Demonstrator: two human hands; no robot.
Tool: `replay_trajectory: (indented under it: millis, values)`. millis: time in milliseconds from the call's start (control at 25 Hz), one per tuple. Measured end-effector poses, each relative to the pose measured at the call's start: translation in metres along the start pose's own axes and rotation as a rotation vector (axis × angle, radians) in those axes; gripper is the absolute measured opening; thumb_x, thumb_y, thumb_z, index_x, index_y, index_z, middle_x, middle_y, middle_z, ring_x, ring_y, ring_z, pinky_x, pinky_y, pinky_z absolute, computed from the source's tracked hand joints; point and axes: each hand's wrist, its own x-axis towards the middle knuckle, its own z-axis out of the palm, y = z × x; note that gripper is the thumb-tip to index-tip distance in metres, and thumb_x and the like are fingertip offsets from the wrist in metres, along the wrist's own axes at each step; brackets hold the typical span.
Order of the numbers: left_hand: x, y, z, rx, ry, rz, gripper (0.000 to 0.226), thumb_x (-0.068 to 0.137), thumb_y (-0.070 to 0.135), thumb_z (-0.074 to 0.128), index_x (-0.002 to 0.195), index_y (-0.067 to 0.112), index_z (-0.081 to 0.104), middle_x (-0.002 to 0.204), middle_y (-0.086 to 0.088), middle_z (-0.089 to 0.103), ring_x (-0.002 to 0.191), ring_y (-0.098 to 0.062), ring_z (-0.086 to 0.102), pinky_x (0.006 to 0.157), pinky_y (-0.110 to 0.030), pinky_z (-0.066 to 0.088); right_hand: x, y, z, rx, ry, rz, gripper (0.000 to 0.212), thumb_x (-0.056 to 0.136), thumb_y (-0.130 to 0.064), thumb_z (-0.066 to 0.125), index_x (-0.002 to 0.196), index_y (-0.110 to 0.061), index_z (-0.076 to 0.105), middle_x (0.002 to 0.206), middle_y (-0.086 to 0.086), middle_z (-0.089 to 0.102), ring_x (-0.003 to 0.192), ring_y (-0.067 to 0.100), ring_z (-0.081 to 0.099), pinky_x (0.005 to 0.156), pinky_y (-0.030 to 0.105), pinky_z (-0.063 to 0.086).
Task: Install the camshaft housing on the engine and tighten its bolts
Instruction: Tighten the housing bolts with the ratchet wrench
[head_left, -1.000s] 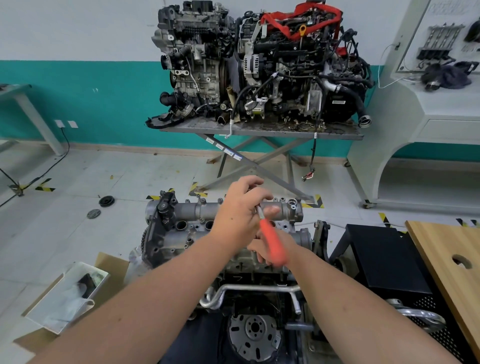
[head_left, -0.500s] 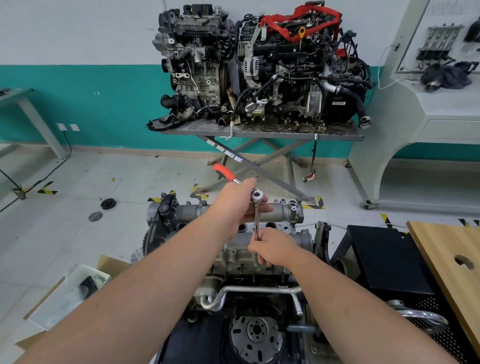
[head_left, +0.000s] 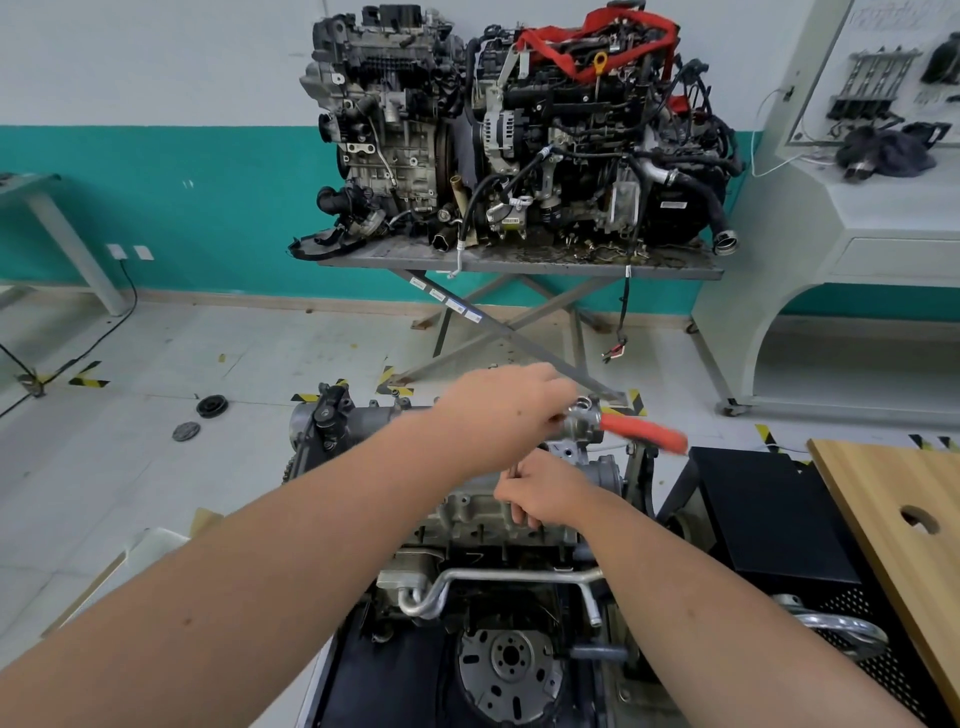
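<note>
Change: half a second ago the ratchet wrench (head_left: 636, 430) had its orange handle aimed up and to the left, beyond the left hand; it now sticks out to the right. A second ago the handle hung down toward the person, over the right hand. Both hands keep their places over the engine.
Wrench axis: the long axis runs almost level, left to right, the orange grip dipping slightly at its far right tip. The grip is motion-blurred.
Wrench head: hidden under the left hand, above the right-hand end of the housing.
Left hand (head_left: 501, 413): palm down, fingers curled over the head end of the wrench; the exact hold is covered by the hand itself.
Right hand (head_left: 545, 491): just below the left, fingers curled round a thin upright metal shaft that rises toward the wrench head.
Camshaft housing (head_left: 363, 423): sits on top of the engine (head_left: 483, 519), in the lower middle of the view; its long axis runs left to right, with the sprocket end at the left.
Engine: stands just beside a black cabinet (head_left: 769, 509) on its right.
Behind: two other engines (head_left: 519, 135) rest on a metal table (head_left: 519, 260) against the teal wall.
Floor: two round black parts (head_left: 200, 418) lie well apart from the engine, to the left.
</note>
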Motion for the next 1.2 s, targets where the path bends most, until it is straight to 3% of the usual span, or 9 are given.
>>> replay_trajectory:
  millis: [120,200,320,520,720,800,920,1040,1200]
  values:
    - [-0.017,-0.005,0.031,-0.1,0.378,0.094,0.026,0.092,0.035,0.059,0.085,0.01,0.062,0.093,-0.007,0.055,0.082,-0.024,0.05,0.067,-0.038,0.046,0.001,0.001,0.003,0.007,0.034,-0.013,0.024,0.084,-0.026,0.055,0.066,-0.014,0.066,0.06,0.0,0.07,0.045,0.007,0.057,0.054,0.026,0.052]
    - [-0.021,-0.006,0.045,-0.295,0.524,-0.053,0.042,0.088,0.049,0.056,0.074,0.01,0.061,0.095,-0.004,0.054,0.088,-0.023,0.051,0.071,-0.035,0.046,0.0,0.0,0.003,0.029,0.045,-0.056,0.019,0.085,-0.022,0.058,0.072,-0.011,0.065,0.058,0.001,0.068,0.044,0.008,0.057,0.049,0.023,0.048]
    - [-0.024,-0.005,0.059,-0.818,0.538,-0.241,0.035,0.089,0.053,0.052,0.088,0.02,0.061,0.106,0.001,0.053,0.099,-0.018,0.054,0.084,-0.035,0.051,0.0,-0.001,-0.001,-0.056,0.028,-0.084,0.019,0.08,-0.027,0.053,0.071,-0.014,0.063,0.061,0.003,0.068,0.049,0.01,0.058,0.052,0.025,0.045]
    - [-0.021,0.012,0.065,-1.394,0.711,-0.372,0.029,0.1,0.047,0.042,0.099,0.03,0.065,0.092,-0.004,0.07,0.083,-0.022,0.068,0.077,-0.046,0.056,0.0,-0.001,-0.001,0.015,0.001,-0.04,0.021,0.077,-0.033,0.053,0.067,-0.018,0.062,0.064,0.0,0.072,0.045,0.009,0.058,0.065,0.031,0.054]
    - [-0.012,0.009,0.056,-1.926,0.546,-0.58,0.052,0.104,0.053,0.031,0.093,0.022,0.071,0.08,-0.006,0.067,0.068,-0.017,0.059,0.074,-0.034,0.045,0.002,0.001,0.0,0.03,0.021,-0.006,0.02,0.079,-0.033,0.055,0.063,-0.021,0.058,0.064,-0.001,0.072,0.045,0.01,0.059,0.072,0.036,0.057]
    - [-0.013,0.002,0.052,-1.977,0.477,-0.618,0.052,0.105,0.051,0.033,0.093,0.016,0.069,0.073,-0.005,0.064,0.062,-0.018,0.057,0.074,-0.037,0.043,0.001,0.001,0.001,0.023,0.02,0.003,0.017,0.078,-0.034,0.055,0.065,-0.022,0.059,0.065,-0.003,0.073,0.047,0.008,0.06,0.073,0.036,0.058]
    - [-0.009,-0.01,0.041,-1.903,0.357,-0.767,0.041,0.104,0.049,0.041,0.101,0.013,0.061,0.065,-0.004,0.063,0.059,-0.022,0.062,0.08,-0.045,0.053,0.001,0.0,0.001,0.032,0.016,0.007,0.015,0.08,-0.034,0.056,0.07,-0.024,0.061,0.066,-0.005,0.073,0.047,0.005,0.061,0.07,0.032,0.057]
    - [-0.002,-0.019,0.027,-1.658,0.232,-0.872,0.029,0.103,0.037,0.046,0.107,0.011,0.056,0.063,-0.004,0.067,0.068,-0.028,0.073,0.085,-0.051,0.059,0.0,0.0,0.0,0.009,0.009,-0.001,0.014,0.083,-0.035,0.056,0.075,-0.025,0.063,0.067,-0.006,0.073,0.049,0.004,0.061,0.072,0.033,0.058]
    - [0.003,-0.019,0.006,-1.347,-0.003,-0.836,0.026,0.095,0.021,0.048,0.103,0.001,0.062,0.073,-0.009,0.075,0.078,-0.026,0.076,0.081,-0.041,0.062,-0.001,0.0,-0.002,0.004,0.007,-0.027,0.018,0.084,-0.033,0.056,0.071,-0.023,0.065,0.065,-0.005,0.073,0.049,0.004,0.062,0.075,0.036,0.059]
